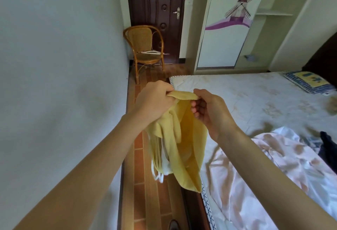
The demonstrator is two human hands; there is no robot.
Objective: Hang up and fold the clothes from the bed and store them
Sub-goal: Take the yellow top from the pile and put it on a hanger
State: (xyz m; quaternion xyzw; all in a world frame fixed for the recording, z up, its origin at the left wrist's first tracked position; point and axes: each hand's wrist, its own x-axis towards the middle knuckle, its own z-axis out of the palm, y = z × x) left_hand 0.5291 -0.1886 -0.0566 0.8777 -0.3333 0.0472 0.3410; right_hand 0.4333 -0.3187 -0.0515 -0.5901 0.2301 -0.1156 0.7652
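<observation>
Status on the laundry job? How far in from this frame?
Early. Done: nothing visibly hung or folded. In hand: both the left hand and right hand pinch the top edge of a yellow garment, held up over the floor beside the bed. Left: a pale pink garment and a dark garment lie unfolded on the bed.

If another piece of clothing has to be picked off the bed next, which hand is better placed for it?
Probably the right hand. It hangs over the bed's edge, nearer the pink garment on the mattress. The left hand is over the floor. Both now pinch the yellow garment.
</observation>
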